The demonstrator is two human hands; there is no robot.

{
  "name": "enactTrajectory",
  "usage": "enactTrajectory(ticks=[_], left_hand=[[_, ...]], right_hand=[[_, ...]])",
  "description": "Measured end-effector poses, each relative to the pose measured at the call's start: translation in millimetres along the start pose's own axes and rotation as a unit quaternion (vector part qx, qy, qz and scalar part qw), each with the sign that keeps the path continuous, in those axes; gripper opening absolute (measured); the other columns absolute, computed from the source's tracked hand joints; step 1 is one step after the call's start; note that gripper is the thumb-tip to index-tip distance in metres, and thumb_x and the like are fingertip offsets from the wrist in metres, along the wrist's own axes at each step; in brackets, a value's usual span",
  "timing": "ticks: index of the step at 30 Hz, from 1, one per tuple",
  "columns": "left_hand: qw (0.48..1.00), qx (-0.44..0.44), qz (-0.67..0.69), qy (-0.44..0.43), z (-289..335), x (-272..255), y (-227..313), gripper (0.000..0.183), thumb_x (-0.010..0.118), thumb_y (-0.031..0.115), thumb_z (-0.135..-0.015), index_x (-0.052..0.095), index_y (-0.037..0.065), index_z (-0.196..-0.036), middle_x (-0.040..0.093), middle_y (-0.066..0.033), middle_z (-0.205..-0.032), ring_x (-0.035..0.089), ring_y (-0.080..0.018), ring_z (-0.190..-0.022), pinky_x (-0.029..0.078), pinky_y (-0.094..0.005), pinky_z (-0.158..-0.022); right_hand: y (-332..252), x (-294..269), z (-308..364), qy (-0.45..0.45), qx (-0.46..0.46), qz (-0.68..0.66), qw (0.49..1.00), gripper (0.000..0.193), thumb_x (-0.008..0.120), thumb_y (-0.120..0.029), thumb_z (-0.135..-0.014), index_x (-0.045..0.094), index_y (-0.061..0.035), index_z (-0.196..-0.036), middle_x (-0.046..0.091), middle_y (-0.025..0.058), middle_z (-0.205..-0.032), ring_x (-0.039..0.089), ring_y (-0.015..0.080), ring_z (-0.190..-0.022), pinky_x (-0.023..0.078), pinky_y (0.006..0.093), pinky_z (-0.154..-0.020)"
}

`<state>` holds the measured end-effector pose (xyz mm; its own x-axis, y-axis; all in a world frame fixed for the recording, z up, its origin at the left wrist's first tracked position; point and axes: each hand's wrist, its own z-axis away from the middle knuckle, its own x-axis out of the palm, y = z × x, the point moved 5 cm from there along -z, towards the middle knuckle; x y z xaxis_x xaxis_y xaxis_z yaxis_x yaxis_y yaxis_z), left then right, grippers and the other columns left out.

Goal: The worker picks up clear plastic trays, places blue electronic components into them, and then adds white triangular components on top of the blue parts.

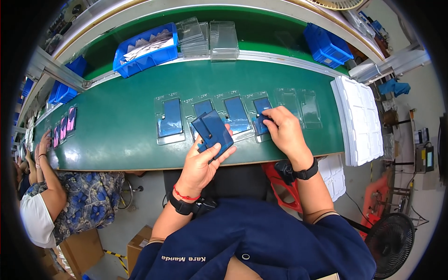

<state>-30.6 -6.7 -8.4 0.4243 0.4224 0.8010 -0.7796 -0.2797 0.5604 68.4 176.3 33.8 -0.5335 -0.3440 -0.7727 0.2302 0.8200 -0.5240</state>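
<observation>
- Dark blue clothing is filling the lower middle of the view, nearest the camera, with both forearms reaching up from it toward a green belt.
- Left hand is gripping a small fanned stack of dark blue flat pieces, thumb on one side and fingers curled around the other, holding them just above the belt's near edge.
- Right hand is pressing its fingertips onto a blue piece sitting in a pocket of a clear blister tray; fingers are close together, and whether they are pinching the piece cannot be told.
- Three other pockets to the left are already holding blue pieces, while two pockets at the right are lying unfilled.
- Stacked white trays are resting at the belt's right end.
- Beyond the belt, a blue bin and stacked clear trays are sitting side by side.
- Another person's hand is working at the belt's far left.
</observation>
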Motion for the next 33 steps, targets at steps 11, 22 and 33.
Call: enactTrajectory(ticks=[11, 22, 33], left_hand=[[1.000, 0.008, -0.020, -0.005, 2, 1, 0, 0.043, 0.048, 0.000, -0.091, 0.038, 0.003, -0.133, 0.046, -0.0123, -0.131, 0.047, -0.0236, -0.121, 0.043, -0.0417, -0.101], [0.999, 0.014, -0.045, -0.011, -3, 0, -1, 0.044, 0.050, 0.000, -0.090, 0.038, 0.003, -0.132, 0.048, -0.0106, -0.127, 0.049, -0.0235, -0.119, 0.043, -0.0415, -0.101], [0.985, 0.016, -0.168, -0.040, -22, 22, -21, 0.048, 0.055, -0.002, -0.087, 0.038, 0.006, -0.132, 0.053, -0.0113, -0.121, 0.057, -0.0226, -0.106, 0.054, -0.0366, -0.084]], right_hand=[[-3, 9, -3, -0.085, 0.023, 0.002, 0.996, 0.027, 0.059, 0.007, -0.075, 0.061, -0.0050, -0.099, 0.053, 0.0120, -0.084, 0.056, 0.0306, -0.078, 0.046, 0.0375, -0.070], [-1, -3, -1, -0.037, 0.145, -0.075, 0.986, 0.027, 0.061, 0.001, -0.081, 0.059, -0.0030, -0.108, 0.052, 0.0036, -0.081, 0.054, 0.0115, -0.071, 0.045, 0.0252, -0.066], [25, -13, 13, -0.055, 0.277, -0.409, 0.868, 0.011, 0.060, -0.013, -0.089, 0.058, -0.0046, -0.082, 0.054, -0.0061, -0.072, 0.043, 0.0009, -0.062, 0.035, 0.0186, -0.052]])
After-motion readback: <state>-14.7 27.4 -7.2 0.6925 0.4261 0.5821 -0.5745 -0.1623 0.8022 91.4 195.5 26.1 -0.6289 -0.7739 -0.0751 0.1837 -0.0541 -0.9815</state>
